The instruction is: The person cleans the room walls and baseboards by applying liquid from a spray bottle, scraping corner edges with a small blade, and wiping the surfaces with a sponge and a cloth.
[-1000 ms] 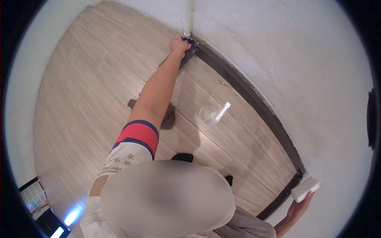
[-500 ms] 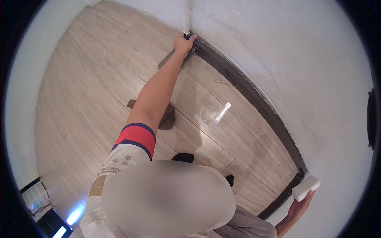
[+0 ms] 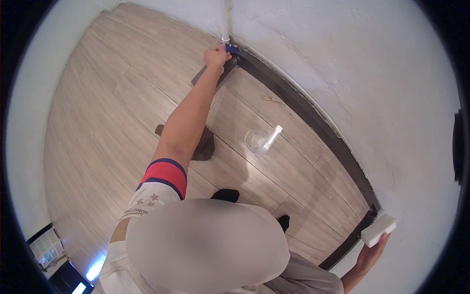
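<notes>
Reaching far forward, my left hand (image 3: 217, 56) is closed on a small blue object (image 3: 232, 48) at the wall corner, beside a thin white pipe (image 3: 225, 29) and the end of the dark baseboard (image 3: 303, 105). At the lower right, my right hand (image 3: 370, 256) grips a white block (image 3: 379, 230), like a sponge, against the wall near the baseboard's other corner. A clear bottle with a white top (image 3: 262, 141) is on the wood-look floor between the hands. Under my left arm a dark brown item (image 3: 204, 146) is partly hidden.
A small tan strip (image 3: 272, 100) lies near the baseboard. Two black-covered feet (image 3: 225, 195) show beside a blurred pale round shape (image 3: 208, 245). A printed sheet (image 3: 46, 247) and a dark device with a lit screen (image 3: 71, 280) are at the lower left.
My left hand has shifted slightly left and down, and more of the blue object shows. My right hand and the white block have barely moved.
</notes>
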{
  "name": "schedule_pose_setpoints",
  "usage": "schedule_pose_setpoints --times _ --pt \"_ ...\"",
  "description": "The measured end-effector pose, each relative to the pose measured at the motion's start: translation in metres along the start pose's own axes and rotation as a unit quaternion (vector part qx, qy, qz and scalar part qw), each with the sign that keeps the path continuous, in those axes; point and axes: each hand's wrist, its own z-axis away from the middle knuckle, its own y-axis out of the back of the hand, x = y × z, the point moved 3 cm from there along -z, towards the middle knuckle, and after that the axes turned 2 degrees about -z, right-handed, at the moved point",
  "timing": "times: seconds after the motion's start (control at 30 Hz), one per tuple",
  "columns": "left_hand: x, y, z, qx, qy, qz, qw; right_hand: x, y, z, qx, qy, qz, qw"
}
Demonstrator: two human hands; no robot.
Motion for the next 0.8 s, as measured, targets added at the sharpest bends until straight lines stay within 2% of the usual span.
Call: schedule_pose_setpoints --times 0.13,0.23,0.33,0.47,0.53,0.63,0.8 --pt "0.002 0.005 0.007 -0.029 0.024 0.054 0.998 0.004 0.004 -0.002 0.011 -0.005 -0.001 1.000" --pt "0.006 0.007 0.006 0.003 0.024 0.101 0.995 0.001 -0.002 -0.002 -0.004 -0.004 0.008 1.000" --pt "0.000 0.009 -0.005 -0.047 0.026 0.114 0.992 0.001 -0.004 -0.001 0.026 -0.008 -0.002 1.000" --pt "-0.004 0.012 -0.011 -0.052 -0.013 0.077 0.996 0.001 -0.003 0.000 0.015 -0.002 0.000 1.000" --pt "-0.001 0.014 -0.009 -0.045 -0.012 0.104 0.993 0.000 -0.003 0.000 0.010 0.002 0.001 1.000" --pt "-0.003 0.017 -0.015 -0.088 -0.011 0.087 0.992 -0.001 -0.002 0.001 0.001 0.000 -0.003 1.000" --pt "-0.002 0.019 -0.012 -0.086 0.031 0.087 0.992 -0.003 -0.006 0.002 0.014 0.004 -0.009 1.000"
